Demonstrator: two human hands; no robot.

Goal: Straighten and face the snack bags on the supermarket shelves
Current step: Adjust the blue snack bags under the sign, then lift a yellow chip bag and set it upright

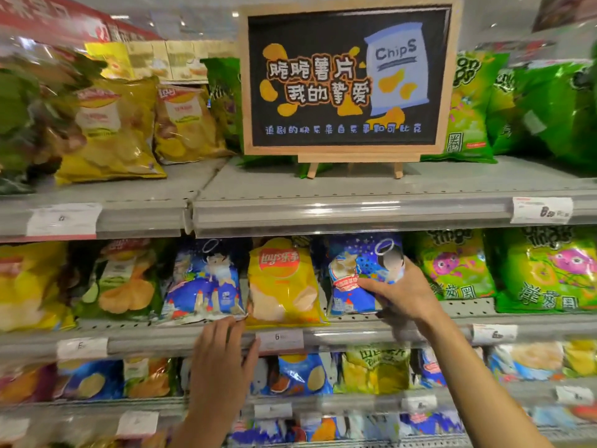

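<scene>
Snack bags stand in a row on the middle shelf [355, 333], and the facing of this row looks to be the step in hand. The right hand [395, 294] grips a dark blue bag [352, 273] at its lower right side, fingers curled round it. The left hand [223, 354] reaches with relaxed fingers to the bottom corner of another blue bag [203, 286]; whether it pinches the corner I cannot tell. Between them stands a yellow bag [284, 282]. Next, I think, the gripped bag must be set upright and drawn to the shelf edge.
</scene>
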